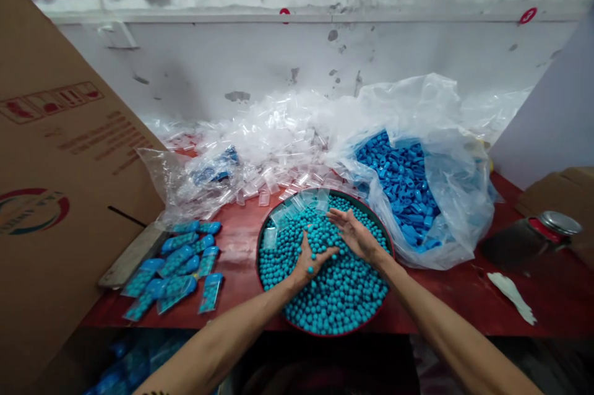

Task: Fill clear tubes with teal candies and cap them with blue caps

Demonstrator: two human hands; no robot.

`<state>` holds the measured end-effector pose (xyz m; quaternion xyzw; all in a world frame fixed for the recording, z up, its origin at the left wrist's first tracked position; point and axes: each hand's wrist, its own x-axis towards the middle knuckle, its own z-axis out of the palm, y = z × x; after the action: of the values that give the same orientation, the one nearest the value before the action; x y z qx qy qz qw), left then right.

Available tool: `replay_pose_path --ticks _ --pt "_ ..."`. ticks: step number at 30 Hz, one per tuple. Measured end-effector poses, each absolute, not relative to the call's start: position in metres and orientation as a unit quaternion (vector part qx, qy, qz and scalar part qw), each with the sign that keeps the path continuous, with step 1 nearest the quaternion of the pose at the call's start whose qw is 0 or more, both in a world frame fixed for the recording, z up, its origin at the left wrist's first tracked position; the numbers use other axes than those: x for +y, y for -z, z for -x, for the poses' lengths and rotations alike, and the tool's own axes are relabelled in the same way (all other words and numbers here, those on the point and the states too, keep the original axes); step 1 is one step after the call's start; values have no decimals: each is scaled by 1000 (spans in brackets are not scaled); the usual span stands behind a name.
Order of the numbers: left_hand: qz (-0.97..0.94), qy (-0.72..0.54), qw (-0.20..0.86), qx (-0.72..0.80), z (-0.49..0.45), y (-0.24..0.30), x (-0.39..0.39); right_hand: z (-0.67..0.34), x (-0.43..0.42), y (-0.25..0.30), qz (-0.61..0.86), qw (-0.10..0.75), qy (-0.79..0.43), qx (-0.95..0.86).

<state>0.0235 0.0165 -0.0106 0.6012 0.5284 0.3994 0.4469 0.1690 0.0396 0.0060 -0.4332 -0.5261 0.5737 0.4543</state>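
Note:
A round basin (258, 259) with a dark red rim stands on the table, filled with small turquoise balls (341, 296). My left hand (314, 259) is over the middle of the balls, thumb and fingers spread, with a few balls against it. Facing it from the right, my right hand (355, 233) has its fingers stretched out and touches or nearly touches the balls. Between the two hands lies a heap of balls. Several clear flat plastic cases (270, 238) rest on the balls along the basin's far left side.
Left of the basin lie ball-filled cases with blue caps (211, 293), beside a large cardboard box (60, 153). Clear cases (278, 135) pile up behind. A plastic bag (457, 197) of blue caps (403, 190) stands right, near a dark flask (524, 240) and a white glove-like item (513, 297).

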Motion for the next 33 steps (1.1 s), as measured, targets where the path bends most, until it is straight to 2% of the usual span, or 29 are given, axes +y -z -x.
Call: replay_pose_path --ticks 2,5,11,15,19,22,24,26,28,30,33 --pt "-593 -437 463 493 -21 4 14 -177 32 -7 492 463 -503 -538" --pt "-580 -469 469 474 -17 -6 13 -181 5 -14 535 400 -361 -651" --pt "-580 -452 461 497 -9 -16 16 -162 -52 -34 328 133 -203 -913" --pt "-577 -466 458 490 -5 -20 13 -148 -37 -25 261 74 -141 -952" --pt "-569 -473 487 464 -2 -21 6 -144 -6 -5 271 66 -83 -957" --pt "-583 -488 468 450 0 -20 4 -145 3 1 315 64 -85 -943" --pt "-587 -489 458 455 3 -20 3 -149 2 0 354 93 -98 -925" --pt "-591 -489 449 457 6 -21 1 -154 -2 -5 397 155 -123 -896" --pt "-600 -484 449 451 8 -23 -2 -161 -4 -13 442 247 -180 -844" --pt "-605 -473 467 438 7 -24 -7 -164 -4 -23 472 321 -294 -767" --pt "-604 -443 531 396 2 -26 -15 -163 -4 -40 463 332 -474 -672"
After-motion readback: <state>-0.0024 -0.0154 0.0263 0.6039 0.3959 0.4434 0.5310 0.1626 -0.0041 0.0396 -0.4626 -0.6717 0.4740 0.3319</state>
